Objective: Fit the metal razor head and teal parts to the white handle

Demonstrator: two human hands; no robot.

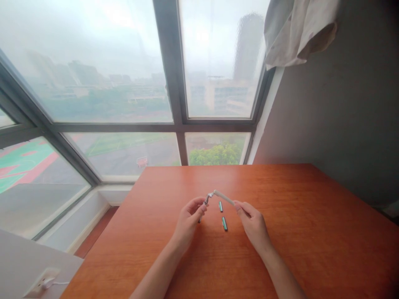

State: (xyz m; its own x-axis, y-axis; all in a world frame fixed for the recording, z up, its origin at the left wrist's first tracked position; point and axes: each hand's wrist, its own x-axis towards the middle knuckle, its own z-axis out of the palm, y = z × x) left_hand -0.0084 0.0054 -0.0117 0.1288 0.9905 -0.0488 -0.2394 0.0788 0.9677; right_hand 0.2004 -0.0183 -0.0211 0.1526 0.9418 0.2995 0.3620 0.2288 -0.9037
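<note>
Over the orange-brown wooden table (311, 232), both hands hold a razor handle (223, 197), pale with a grey metal head end. My right hand (253, 224) pinches the pale shaft at its near end. My left hand (189, 218) pinches the grey head end, fingers curled. Two small green razor cartridges lie on the table between the hands: one cartridge (220, 206) farther away, the second cartridge (224, 224) nearer to me.
A large window (168, 83) rises behind the table's far edge, and a grey wall (343, 108) stands on the right. A white cloth (296, 29) hangs at the top right. A white socket with a plug (42, 283) sits at the lower left.
</note>
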